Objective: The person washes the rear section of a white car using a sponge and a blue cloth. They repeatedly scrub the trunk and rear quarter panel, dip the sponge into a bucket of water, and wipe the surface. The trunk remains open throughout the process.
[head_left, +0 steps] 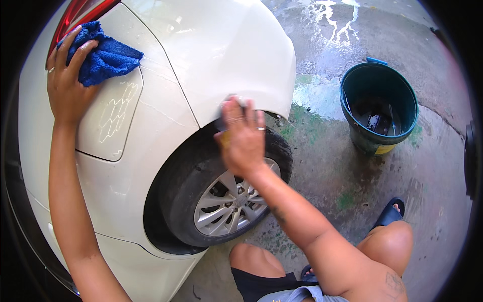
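My left hand point(71, 71) presses a blue microfibre cloth point(109, 56) against the white car body point(226, 49), between the red tail light point(83, 15) and the fuel filler flap point(113, 117). My right hand point(243, 132), blurred, is at the edge of the wheel arch above the tyre point(185, 188). It holds a sponge point(225, 139), partly hidden under the palm, with a yellow part and a dark part showing. Below that hand is the silver alloy wheel point(222, 211).
A dark green bucket point(353, 128) with a blue handle grip stands on the wet concrete floor point(324, 170) to the right, dark liquid and some objects inside. My bent knees and dark sandals point(390, 215) are at the lower right. A dark object lies at the far right edge.
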`<state>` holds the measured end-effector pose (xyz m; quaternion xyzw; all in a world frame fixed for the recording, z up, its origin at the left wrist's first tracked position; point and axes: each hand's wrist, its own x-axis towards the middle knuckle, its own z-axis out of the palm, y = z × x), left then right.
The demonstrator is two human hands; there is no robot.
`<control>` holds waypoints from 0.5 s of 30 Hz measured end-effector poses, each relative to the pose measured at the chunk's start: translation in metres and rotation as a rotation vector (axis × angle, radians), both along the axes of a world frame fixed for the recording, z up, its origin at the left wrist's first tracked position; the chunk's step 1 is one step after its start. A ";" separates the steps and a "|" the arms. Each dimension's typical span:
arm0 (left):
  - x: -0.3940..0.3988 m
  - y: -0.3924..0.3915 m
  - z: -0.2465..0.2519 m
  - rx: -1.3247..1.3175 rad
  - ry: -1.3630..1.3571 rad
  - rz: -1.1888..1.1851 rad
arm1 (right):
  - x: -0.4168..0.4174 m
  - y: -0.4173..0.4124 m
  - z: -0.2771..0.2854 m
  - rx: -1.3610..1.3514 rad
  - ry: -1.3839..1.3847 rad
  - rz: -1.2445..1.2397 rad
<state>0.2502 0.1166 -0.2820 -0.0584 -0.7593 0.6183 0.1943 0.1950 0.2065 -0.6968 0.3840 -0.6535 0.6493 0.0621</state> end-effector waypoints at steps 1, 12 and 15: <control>0.004 -0.002 -0.001 0.011 0.003 -0.021 | -0.010 -0.005 -0.026 0.102 -0.047 -0.040; -0.001 -0.001 -0.001 -0.005 0.011 0.021 | -0.006 -0.009 -0.048 0.168 -0.190 -0.102; -0.009 0.006 -0.001 -0.016 0.038 0.036 | -0.055 -0.024 -0.099 0.232 -0.779 0.062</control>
